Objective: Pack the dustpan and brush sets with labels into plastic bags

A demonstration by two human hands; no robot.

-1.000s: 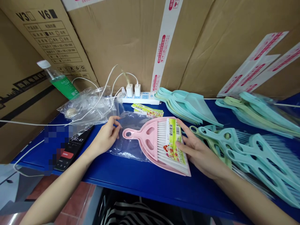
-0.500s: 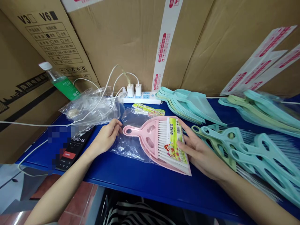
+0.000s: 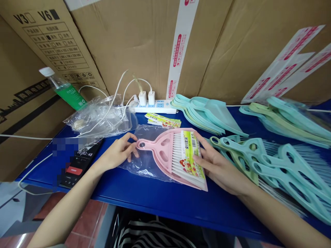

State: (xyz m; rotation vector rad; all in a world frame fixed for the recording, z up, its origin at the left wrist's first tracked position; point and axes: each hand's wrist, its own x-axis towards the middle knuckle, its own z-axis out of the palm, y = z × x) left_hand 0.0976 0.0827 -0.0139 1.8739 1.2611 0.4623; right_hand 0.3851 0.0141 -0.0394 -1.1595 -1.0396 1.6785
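Observation:
A pink dustpan [image 3: 162,139] lies in front of me with a matching brush [image 3: 176,162] nested on it, white bristles to the right. A yellow-green label card [image 3: 190,148] rests over the bristles. My right hand [image 3: 214,165] grips the wide right end of the set, thumb on the card and fingers behind the rim. Beneath the handle side spreads a clear plastic bag [image 3: 144,168]. My left hand [image 3: 121,151] is at the handle's tip, its fingers bent and apart over the bag's edge. Whether they touch the handle is hard to see.
Turquoise and green dustpans [image 3: 207,110] are stacked behind, with brushes [image 3: 269,162] at right. More label cards [image 3: 162,120] lie near a power strip [image 3: 155,107]. Crumpled plastic bags [image 3: 103,117], a green-labelled bottle [image 3: 68,94] and a phone [image 3: 80,162] occupy the left.
My left fingers have loosened from a pinch on the bag's edge and spread by the handle tip. My right hand keeps its hold; the view has shifted slightly.

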